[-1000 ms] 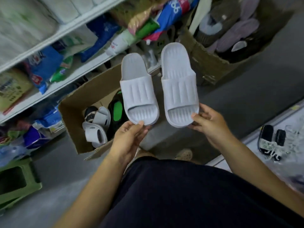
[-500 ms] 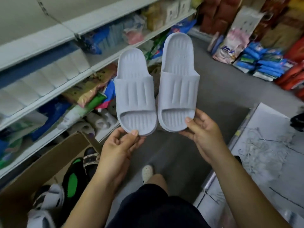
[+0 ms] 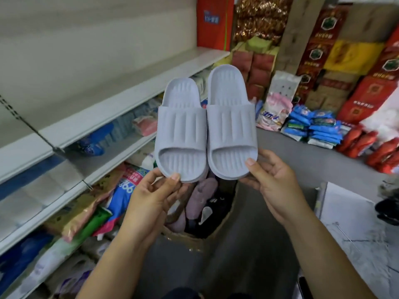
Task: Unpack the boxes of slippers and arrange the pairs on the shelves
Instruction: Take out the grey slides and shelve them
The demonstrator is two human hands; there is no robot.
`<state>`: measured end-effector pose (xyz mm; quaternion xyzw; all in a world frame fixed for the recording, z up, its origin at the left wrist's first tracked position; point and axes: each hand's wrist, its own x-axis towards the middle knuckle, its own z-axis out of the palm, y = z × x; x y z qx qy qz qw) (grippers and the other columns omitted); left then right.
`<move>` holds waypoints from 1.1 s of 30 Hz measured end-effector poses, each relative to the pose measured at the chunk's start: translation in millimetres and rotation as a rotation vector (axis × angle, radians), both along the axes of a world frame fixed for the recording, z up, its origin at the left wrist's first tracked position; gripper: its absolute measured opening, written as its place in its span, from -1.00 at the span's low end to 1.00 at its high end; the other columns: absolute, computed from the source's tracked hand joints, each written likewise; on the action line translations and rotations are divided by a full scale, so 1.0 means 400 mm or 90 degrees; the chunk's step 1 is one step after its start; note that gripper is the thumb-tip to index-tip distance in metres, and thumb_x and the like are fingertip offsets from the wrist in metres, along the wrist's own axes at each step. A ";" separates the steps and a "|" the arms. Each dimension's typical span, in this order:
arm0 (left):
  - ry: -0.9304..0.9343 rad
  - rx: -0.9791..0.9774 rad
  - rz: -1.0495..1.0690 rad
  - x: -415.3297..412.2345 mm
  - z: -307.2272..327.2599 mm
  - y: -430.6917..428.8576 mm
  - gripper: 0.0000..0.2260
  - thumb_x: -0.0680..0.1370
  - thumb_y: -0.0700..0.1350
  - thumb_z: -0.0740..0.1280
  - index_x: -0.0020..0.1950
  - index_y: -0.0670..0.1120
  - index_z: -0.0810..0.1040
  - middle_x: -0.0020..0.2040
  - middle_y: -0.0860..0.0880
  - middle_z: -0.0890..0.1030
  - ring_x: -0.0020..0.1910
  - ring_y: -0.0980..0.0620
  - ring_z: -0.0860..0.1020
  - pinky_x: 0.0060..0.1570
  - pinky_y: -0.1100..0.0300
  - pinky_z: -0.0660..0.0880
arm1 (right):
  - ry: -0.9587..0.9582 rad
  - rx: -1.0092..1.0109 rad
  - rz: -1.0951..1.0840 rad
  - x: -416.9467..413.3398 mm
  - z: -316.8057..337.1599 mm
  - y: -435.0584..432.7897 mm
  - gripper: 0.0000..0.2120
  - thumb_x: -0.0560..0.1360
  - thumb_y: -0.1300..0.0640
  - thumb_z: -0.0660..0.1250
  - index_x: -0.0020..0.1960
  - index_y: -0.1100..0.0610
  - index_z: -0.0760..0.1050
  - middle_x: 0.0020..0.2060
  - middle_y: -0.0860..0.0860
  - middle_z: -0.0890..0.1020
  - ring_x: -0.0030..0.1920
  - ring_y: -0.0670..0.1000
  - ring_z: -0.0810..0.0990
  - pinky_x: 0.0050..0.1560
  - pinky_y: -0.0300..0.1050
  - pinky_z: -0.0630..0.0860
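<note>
- Fingers [image 3: 155, 174] of the left hand [image 3: 151, 197] are curled behind the toe end of one grey slipper [image 3: 181, 130], with the thumb pressed on top.
- A second slipper [image 3: 231, 121] is pinched the same way at its toe by the right hand [image 3: 274, 186].
- Both are held touching, heels up, above a cardboard box [image 3: 181, 237].

The left slipper [image 3: 181, 130] and right slipper [image 3: 232, 124] sit side by side, the left hand [image 3: 151, 199] and right hand [image 3: 272, 184] holding their near ends. Shelves [image 3: 121, 104] stand left. A box [image 3: 183, 238] lies below the hands.
</note>
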<state>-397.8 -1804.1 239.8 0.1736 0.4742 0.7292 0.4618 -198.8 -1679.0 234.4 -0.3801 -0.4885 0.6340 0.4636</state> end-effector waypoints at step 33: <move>0.221 0.144 0.410 -0.297 0.627 0.836 -0.79 0.60 -0.23 0.39 0.14 -0.34 0.50 -0.13 -0.20 0.69 -0.18 -0.04 0.72 -0.16 0.26 0.62 | 0.174 0.053 0.396 -0.568 0.629 1.066 -0.79 0.58 0.23 0.38 0.18 0.26 0.46 0.02 0.24 0.64 -0.14 0.06 0.69 -0.18 -0.11 0.65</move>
